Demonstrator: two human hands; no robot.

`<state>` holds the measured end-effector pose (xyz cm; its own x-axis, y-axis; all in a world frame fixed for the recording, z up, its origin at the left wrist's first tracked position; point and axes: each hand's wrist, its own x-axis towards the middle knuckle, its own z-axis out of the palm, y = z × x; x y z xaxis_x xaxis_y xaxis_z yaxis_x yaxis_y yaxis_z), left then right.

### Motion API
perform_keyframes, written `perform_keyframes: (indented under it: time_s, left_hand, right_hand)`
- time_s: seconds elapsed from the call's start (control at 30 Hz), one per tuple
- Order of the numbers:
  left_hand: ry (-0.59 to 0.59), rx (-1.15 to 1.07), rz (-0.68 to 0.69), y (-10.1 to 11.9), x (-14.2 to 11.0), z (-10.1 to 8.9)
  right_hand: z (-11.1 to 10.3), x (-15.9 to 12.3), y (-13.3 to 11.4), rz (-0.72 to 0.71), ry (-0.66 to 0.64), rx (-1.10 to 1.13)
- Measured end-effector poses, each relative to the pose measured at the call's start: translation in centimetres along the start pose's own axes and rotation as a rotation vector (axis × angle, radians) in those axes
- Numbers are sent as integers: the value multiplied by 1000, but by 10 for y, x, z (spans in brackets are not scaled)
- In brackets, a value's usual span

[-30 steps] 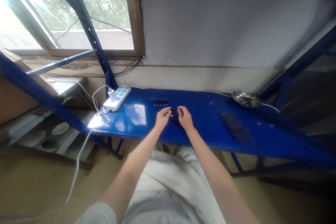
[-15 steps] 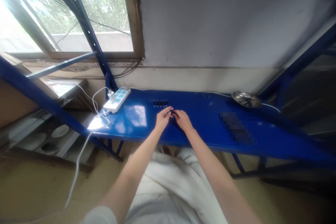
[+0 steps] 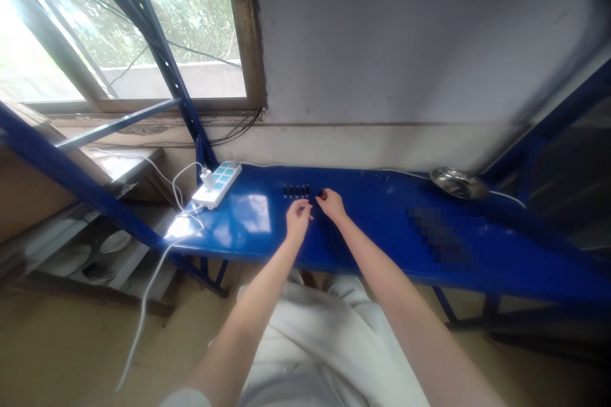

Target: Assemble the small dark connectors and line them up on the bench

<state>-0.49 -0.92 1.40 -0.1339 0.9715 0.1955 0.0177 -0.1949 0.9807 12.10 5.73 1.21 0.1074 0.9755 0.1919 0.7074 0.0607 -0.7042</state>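
Note:
Several small black cylinder-like pieces point(image 3: 296, 191) stand in a short row on the blue table point(image 3: 377, 229). Just right of that row, my right hand point(image 3: 333, 205) is closed, its fingertips pinching a small dark piece point(image 3: 321, 193) low over the tabletop. The piece is mostly covered by the fingers, and I cannot tell whether it touches the table. My left hand point(image 3: 298, 221) hovers in front of the row with its fingers curled together. Whatever lies between them, if anything, is too small to make out.
A white power strip point(image 3: 217, 186) with a plugged-in charger and white cable sits at the table's left end. Toward the right are a shiny metal dish point(image 3: 459, 183) and a pixelated dark patch point(image 3: 442, 235). Tiny bits point(image 3: 377, 175) lie near the back edge, by the wall.
My hands were together over a dark piece and have come apart. The right hand moved forward, beside the row, with a dark piece; the left stays nearer me. The view shifted slightly.

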Motion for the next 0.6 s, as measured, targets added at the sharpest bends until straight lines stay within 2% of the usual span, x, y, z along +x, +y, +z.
perform_keyframes:
  time_s: [0.37,0.5,0.6]
  left_hand:
    - [12,-47,-56,-2,3,0]
    - [25,-50,-65,-2,3,0]
    - [14,-62,-60,-2,2,1]
  right_hand:
    - [16,22,-3,57,-107,-207]
    - [12,16,-4,59,-107,-142]
    - [4,-3,-2,55,-38,2]
